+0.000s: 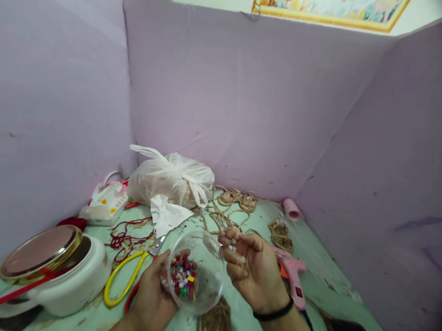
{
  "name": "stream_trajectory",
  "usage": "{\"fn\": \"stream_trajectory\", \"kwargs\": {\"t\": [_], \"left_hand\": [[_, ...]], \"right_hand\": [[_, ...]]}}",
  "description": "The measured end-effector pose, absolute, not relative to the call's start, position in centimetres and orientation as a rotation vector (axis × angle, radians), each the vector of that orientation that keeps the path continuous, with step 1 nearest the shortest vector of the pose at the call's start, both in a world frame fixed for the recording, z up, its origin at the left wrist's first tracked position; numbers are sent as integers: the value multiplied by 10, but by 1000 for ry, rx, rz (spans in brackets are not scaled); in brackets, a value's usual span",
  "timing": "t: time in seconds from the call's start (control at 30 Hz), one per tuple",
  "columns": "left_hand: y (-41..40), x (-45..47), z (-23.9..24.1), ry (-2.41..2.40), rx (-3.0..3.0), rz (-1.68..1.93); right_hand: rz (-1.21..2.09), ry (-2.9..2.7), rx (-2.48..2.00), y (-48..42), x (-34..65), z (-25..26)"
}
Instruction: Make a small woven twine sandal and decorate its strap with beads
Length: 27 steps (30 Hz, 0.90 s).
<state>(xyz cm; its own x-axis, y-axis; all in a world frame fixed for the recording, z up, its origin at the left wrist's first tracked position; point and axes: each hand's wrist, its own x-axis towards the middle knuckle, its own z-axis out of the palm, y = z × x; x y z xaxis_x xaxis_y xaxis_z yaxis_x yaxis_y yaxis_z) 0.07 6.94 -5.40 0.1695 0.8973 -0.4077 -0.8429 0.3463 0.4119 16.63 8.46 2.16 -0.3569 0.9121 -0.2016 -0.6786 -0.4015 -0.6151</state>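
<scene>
My left hand (155, 294) is closed around a clear plastic cup (210, 288), tilted so that its mouth faces me. Small mixed beads (183, 278) in red, white, green and yellow lie at one side of the cup. My right hand (254, 266), wearing a black band at the wrist, is turned palm up just right of the cup's rim. Its fingers are curled, with a few small white beads (242, 259) held among them. Below the cup lies a bundle of brown fibre (215, 323), partly hidden by it.
Yellow-handled scissors (126, 279), red yarn (128, 237) and a white lidded pot (77, 281) lie to the left. A white plastic bag (172, 178) and braided cords (218, 217) are behind. On the right are a pink glue gun (292, 278), a twine bundle (281, 235) and a pink spool (292, 209).
</scene>
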Motion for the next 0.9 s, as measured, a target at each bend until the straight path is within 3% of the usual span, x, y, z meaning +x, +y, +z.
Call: {"fn": "stream_trajectory", "kwargs": {"t": [0.1, 0.3, 0.47, 0.57, 0.9], "left_hand": [[70, 1, -61, 598, 84, 1228], [71, -1, -69, 465, 45, 1143], [70, -4, -71, 310, 138, 960], [75, -2, -81, 288, 206, 844], [85, -1, -103, 270, 286, 888]], "right_hand": [[1732, -775, -974, 81, 162, 17], [1062, -1797, -1489, 86, 150, 30], [782, -1925, -1599, 128, 117, 76], [799, -1978, -1605, 163, 73, 81], [1003, -1966, -1623, 232, -19, 27]]}}
